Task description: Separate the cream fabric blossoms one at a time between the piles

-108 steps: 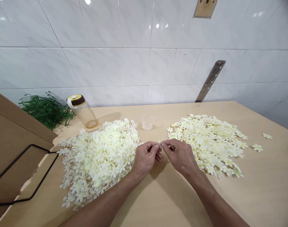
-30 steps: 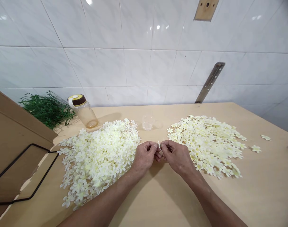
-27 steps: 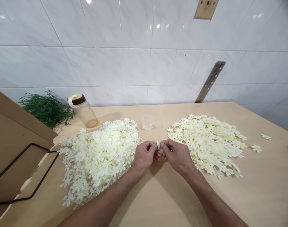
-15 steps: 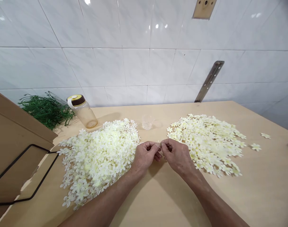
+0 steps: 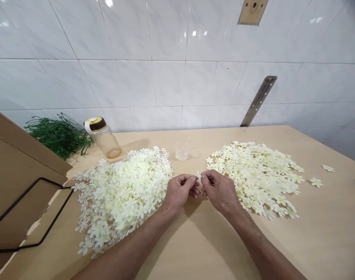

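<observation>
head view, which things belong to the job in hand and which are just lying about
In use, apparently:
small flower between left hand and right hand
left flower pile
right flower pile

Likely just lying about:
bottle
cardboard
greenery, clear cup; roles uncertain

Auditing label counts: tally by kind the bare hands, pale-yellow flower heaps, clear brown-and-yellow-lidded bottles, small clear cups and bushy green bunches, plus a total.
Hands: bare left hand, bare right hand: 2
Heaps: left pale-yellow flower heap, right pale-yellow flower heap: 2
Clear brown-and-yellow-lidded bottle: 1
Small clear cup: 1
Bushy green bunch: 1
Total: 7
</observation>
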`<state>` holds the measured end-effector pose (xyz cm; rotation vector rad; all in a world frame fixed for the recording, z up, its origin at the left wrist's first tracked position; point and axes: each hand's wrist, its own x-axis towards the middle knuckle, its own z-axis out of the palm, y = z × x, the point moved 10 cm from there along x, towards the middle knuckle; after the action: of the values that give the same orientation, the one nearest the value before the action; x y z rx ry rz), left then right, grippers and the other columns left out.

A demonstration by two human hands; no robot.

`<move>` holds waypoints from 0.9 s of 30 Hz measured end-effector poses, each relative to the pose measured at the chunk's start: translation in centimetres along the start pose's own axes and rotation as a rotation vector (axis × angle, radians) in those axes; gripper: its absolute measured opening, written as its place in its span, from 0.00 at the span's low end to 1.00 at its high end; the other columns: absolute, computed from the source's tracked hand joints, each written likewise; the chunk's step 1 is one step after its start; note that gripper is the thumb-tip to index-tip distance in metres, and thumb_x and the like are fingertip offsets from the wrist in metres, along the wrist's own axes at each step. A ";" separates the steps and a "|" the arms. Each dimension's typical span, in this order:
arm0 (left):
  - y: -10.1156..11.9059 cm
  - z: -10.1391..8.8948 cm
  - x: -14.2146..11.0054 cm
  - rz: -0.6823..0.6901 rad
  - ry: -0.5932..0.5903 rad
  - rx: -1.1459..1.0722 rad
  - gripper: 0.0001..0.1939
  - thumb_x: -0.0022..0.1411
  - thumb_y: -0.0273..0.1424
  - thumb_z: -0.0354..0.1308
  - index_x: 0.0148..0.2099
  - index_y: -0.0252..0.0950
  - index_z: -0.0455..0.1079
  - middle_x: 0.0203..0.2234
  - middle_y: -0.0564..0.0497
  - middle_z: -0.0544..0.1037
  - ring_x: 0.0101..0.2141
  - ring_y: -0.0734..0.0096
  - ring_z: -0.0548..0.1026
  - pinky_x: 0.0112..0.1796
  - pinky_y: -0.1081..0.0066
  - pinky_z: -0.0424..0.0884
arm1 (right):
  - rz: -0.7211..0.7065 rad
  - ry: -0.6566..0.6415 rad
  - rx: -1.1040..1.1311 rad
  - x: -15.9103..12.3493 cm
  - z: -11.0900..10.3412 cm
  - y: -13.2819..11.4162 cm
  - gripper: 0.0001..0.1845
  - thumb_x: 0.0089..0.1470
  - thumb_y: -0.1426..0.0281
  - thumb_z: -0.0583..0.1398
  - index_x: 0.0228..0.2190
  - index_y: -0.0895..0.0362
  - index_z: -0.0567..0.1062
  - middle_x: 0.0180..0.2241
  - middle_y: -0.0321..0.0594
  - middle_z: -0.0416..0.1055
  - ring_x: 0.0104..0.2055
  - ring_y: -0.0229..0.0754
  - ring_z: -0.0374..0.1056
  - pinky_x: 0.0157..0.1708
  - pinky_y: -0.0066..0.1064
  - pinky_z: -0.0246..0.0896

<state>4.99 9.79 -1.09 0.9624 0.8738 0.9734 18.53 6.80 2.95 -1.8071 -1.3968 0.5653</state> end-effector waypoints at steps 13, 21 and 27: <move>1.2 -0.1 -0.3 0.121 0.047 0.226 0.08 0.56 0.32 0.60 0.30 0.31 0.73 0.17 0.51 0.75 0.17 0.74 0.73 0.21 0.75 0.72 | -0.170 -0.011 -0.103 -0.9 0.0 -2.3 0.10 0.56 0.67 0.54 0.27 0.55 0.73 0.23 0.36 0.73 0.24 0.39 0.67 0.25 0.28 0.58; 0.1 -0.1 0.3 0.035 0.010 0.153 0.06 0.53 0.29 0.59 0.30 0.31 0.72 0.16 0.52 0.74 0.16 0.75 0.72 0.21 0.74 0.72 | 0.064 -0.105 0.141 -0.2 0.6 -0.1 0.09 0.53 0.65 0.56 0.27 0.55 0.72 0.19 0.33 0.72 0.20 0.38 0.70 0.22 0.26 0.64; -0.2 -0.3 0.6 -0.035 -0.002 -0.005 0.08 0.52 0.32 0.62 0.29 0.31 0.72 0.25 0.48 0.77 0.20 0.77 0.72 0.21 0.76 0.69 | 0.128 -0.169 0.317 0.0 0.9 0.6 0.19 0.54 0.56 0.59 0.38 0.58 0.75 0.23 0.37 0.73 0.21 0.39 0.70 0.25 0.30 0.69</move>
<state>4.97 10.35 -1.42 0.9408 0.8839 0.9441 18.23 6.97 1.92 -1.6275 -1.2243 0.9689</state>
